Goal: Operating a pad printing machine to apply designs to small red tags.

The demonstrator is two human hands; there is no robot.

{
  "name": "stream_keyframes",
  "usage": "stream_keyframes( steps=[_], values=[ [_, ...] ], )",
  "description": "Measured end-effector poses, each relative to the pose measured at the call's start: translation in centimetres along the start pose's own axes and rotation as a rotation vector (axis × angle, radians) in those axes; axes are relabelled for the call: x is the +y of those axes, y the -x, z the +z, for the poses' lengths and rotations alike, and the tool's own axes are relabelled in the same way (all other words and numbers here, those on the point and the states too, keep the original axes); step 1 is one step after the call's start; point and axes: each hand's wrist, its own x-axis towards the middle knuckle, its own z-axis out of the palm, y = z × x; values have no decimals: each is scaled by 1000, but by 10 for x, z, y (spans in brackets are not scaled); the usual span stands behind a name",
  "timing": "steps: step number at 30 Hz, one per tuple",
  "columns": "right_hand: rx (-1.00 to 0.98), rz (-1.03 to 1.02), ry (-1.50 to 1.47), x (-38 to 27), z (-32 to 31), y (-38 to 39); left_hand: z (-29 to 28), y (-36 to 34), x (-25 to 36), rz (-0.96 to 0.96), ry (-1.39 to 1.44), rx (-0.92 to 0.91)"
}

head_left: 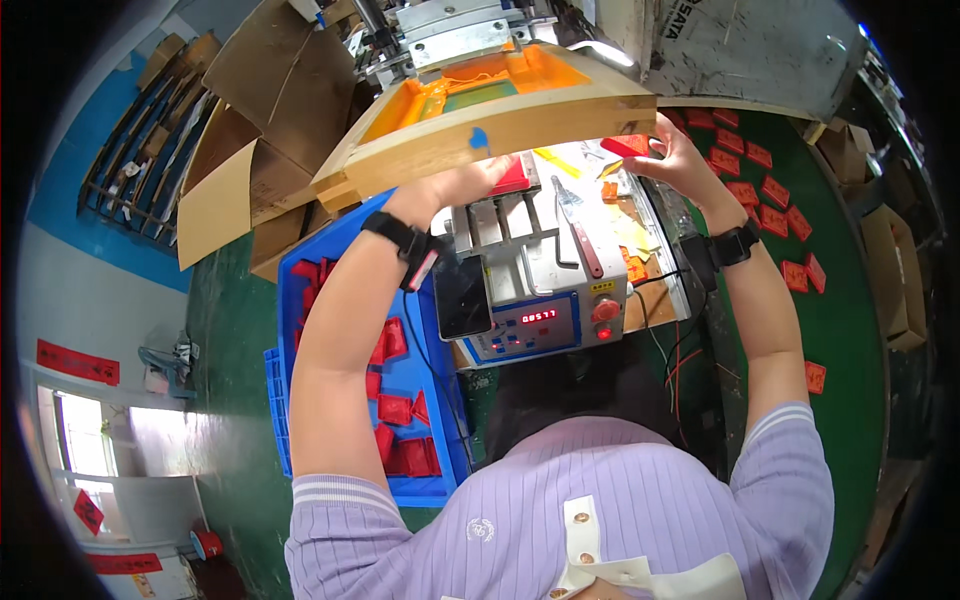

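Note:
A screen-printing frame of pale wood, with orange ink inside, spans the top of the work area. Under its front edge reaches my left hand, its fingertips at a red flat piece on the metal fixture. The frame hides most of those fingers, so their grip does not show. My right hand, by the frame's right end, pinches another red flat piece between thumb and fingers. Below the fixture sits the machine's control panel with a lit red display.
A blue crate of red pieces stands at left. Printed red pieces lie spread over the green table at right. A scraper, a hex key and a dark phone-like slab rest on the machine. Cardboard boxes stand back left.

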Motion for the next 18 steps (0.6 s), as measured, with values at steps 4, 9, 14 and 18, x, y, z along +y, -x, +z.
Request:
stream_keyframes(
  steps=[4,9,14,18],
  values=[
    [-42,29,-145,6,-9,26,4,35,44,351,-101,75],
    [123,206,72,23,-32,92,-26,113,98,317,472,-192],
    [408,385,204,70,-91,191,-23,172,60,149,788,171],
    [507,501,201,123,-146,272,-27,223,13,-154,792,375]
  ],
)
